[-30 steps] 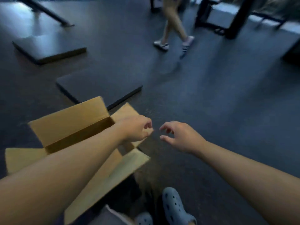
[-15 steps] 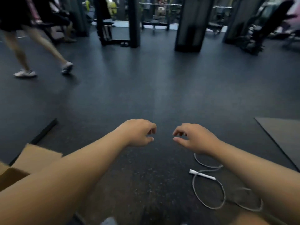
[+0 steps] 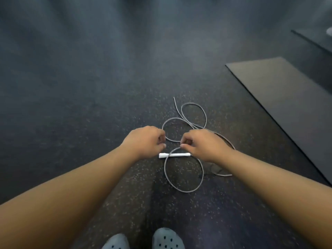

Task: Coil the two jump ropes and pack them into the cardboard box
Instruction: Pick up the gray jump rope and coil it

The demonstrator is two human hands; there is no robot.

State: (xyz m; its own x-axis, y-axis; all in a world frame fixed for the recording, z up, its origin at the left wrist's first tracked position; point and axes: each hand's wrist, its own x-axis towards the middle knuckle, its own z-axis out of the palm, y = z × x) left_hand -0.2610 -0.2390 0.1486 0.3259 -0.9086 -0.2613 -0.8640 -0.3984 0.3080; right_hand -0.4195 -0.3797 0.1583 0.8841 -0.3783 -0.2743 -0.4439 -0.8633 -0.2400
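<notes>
A person looks down at a grey jump rope (image 3: 183,169) lying in loose, overlapping loops on a dark speckled rubber floor (image 3: 89,123). Its white handle (image 3: 175,155) lies flat across the loop nearest the person. Both arms reach out over the rope. The left hand (image 3: 143,141) hangs just left of the handle and above it, fingers curled under; whether they hold anything cannot be told. The right hand (image 3: 203,143) hangs over the handle's right end, fingers likewise curled, thumb and forefinger close as if about to pinch the cord. Probably the hands are poised to gather the rope for coiling. A black mat (image 3: 287,97) lies right of the rope. The cardboard box is out of view, as is any second rope.
</notes>
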